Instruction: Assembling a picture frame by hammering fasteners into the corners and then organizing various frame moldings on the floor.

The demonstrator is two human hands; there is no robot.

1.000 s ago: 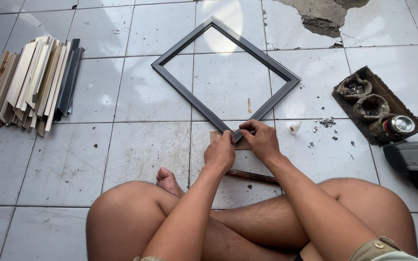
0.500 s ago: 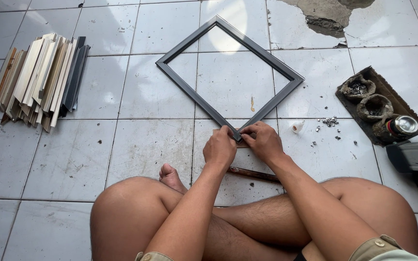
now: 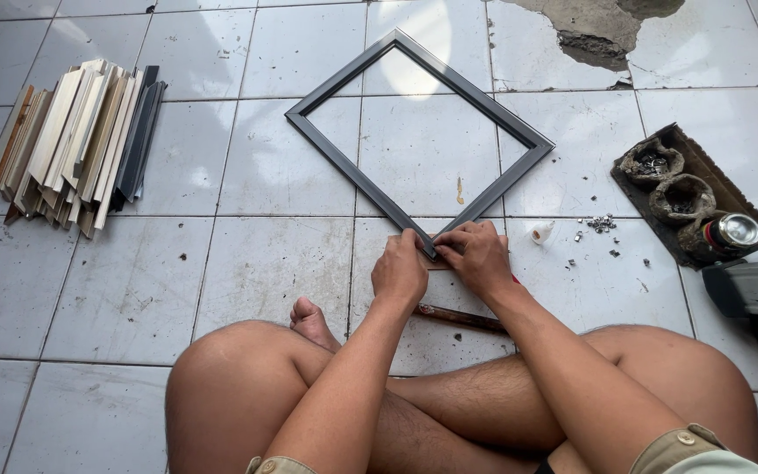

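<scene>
On the white tile floor the dark frame lies flat; left hand and right hand both pinch its near corner shut; fastening it seems next.

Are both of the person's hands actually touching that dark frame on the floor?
Touching. The head view shows the left hand and right hand pressed onto the near corner of the dark frame.

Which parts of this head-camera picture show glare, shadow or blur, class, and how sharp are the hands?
Head view: soft daylight, with pale glare on the glossy grey floor tiles inside the dark square picture frame; only faint shadows under the left hand and right hand; both hands sharp, no motion blur; the stack of pale wooden strips is crisp too; tile lines bow slightly at the edges.
</scene>
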